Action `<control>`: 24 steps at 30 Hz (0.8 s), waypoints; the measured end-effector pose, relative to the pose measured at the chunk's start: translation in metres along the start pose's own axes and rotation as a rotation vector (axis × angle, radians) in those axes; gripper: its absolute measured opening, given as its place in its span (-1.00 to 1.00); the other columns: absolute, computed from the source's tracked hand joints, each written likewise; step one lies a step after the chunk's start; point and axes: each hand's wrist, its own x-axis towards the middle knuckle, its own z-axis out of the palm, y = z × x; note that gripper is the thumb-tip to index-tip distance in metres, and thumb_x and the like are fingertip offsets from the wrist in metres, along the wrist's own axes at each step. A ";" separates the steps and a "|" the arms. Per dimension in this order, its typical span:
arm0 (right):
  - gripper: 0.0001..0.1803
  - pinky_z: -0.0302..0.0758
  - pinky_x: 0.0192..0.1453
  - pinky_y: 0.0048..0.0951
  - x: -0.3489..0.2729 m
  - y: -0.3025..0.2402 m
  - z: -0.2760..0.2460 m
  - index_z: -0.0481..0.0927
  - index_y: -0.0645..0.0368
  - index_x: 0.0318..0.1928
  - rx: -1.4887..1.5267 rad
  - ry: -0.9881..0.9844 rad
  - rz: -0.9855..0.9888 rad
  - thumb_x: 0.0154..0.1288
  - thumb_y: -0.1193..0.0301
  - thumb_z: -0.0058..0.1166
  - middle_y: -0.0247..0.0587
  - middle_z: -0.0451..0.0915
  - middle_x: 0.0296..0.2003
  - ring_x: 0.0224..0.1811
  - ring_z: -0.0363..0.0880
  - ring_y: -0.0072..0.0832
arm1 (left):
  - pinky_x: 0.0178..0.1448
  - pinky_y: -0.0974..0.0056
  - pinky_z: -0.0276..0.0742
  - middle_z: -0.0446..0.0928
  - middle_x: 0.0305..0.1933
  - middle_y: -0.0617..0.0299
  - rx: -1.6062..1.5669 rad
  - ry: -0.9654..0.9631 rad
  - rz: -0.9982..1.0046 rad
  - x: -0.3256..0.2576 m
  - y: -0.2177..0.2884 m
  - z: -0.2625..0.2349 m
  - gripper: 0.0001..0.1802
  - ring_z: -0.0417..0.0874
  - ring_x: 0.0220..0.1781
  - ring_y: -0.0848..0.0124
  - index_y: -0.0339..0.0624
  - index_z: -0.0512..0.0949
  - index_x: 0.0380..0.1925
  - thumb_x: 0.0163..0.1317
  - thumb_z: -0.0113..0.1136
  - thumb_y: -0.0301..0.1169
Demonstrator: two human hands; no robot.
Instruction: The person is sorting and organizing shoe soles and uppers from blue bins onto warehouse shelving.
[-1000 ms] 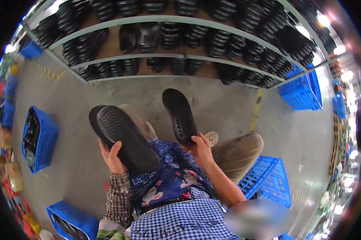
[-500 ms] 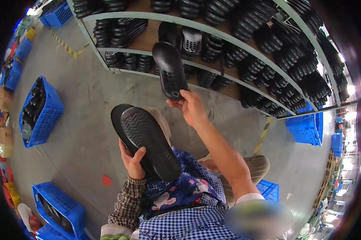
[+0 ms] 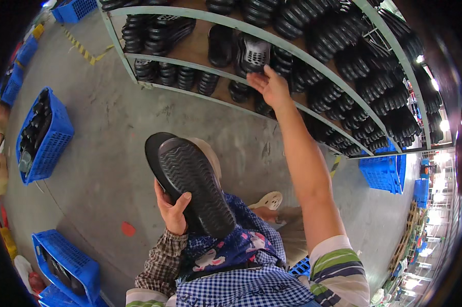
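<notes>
My left hand (image 3: 172,210) is closed round black slippers (image 3: 192,179), stacked or paired, at my lap; a zigzag-treaded sole faces up and a second rounded black end shows behind it. At the rack, my right hand (image 3: 273,88) reaches out with its fingers apart, against the near end of a black perforated clog (image 3: 255,53) on the middle shelf. Nothing shows in that hand's grip. Just left of that clog lies a smooth black shoe (image 3: 221,46).
The metal rack (image 3: 185,64) holds several stacks of black footwear. Blue crates stand on the floor: one at left (image 3: 45,135) filled with black pieces, another at lower left (image 3: 67,266), and one by the rack's right end (image 3: 383,171). A beige clog (image 3: 267,200) shows beside my leg.
My right arm has stretched forward to the shelf. The black shoe it held is out of its grip; where that shoe now lies I cannot tell for sure. The left hand keeps its hold.
</notes>
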 end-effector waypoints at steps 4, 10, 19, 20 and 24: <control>-0.64 0.68 -0.24 -0.24 -0.032 0.050 -0.027 0.46 0.35 -0.02 -0.262 -0.047 0.031 0.33 0.30 0.08 -0.01 0.62 -0.19 -0.29 0.70 -0.20 | 0.33 0.23 0.34 0.34 0.29 0.09 -0.043 -0.007 0.028 -0.001 -0.003 -0.001 -0.03 0.43 0.26 0.28 -0.28 0.01 0.43 0.05 0.33 -0.62; -0.37 0.59 -0.05 -0.35 -0.231 0.077 -0.028 0.37 0.16 0.30 -0.548 -0.252 -0.134 0.28 0.24 0.21 0.00 0.55 0.06 -0.12 0.65 -0.34 | 0.35 0.21 0.33 0.33 0.30 0.07 0.022 0.043 0.040 -0.002 0.008 0.005 -0.02 0.42 0.28 0.26 -0.29 -0.01 0.43 0.05 0.34 -0.61; -0.02 0.19 0.43 0.03 -0.345 0.104 -0.030 0.17 0.03 0.44 -1.370 -0.588 -0.399 0.03 0.25 0.43 0.25 0.00 0.41 0.43 0.05 0.23 | 0.28 0.27 0.39 0.41 0.23 0.11 0.050 -0.021 0.105 -0.003 0.005 0.026 -0.14 0.47 0.20 0.35 -0.27 0.05 0.40 0.15 0.30 -0.62; 0.00 0.21 0.43 0.02 -0.340 0.109 -0.035 0.12 0.03 0.45 -1.329 -0.601 -0.424 0.05 0.23 0.41 0.25 -0.01 0.42 0.43 0.06 0.23 | 0.27 0.29 0.39 0.42 0.22 0.13 0.068 -0.027 0.142 -0.004 0.003 0.029 -0.18 0.47 0.18 0.37 -0.28 0.07 0.39 0.19 0.29 -0.60; 0.00 0.25 0.41 -0.04 -0.339 0.103 -0.044 0.06 0.04 0.47 -1.204 -0.656 -0.355 0.09 0.25 0.38 0.24 -0.06 0.44 0.41 0.11 0.22 | 0.28 0.30 0.37 0.41 0.23 0.13 -0.005 0.009 0.168 0.000 -0.004 0.025 -0.23 0.46 0.19 0.39 -0.28 0.10 0.37 0.23 0.29 -0.55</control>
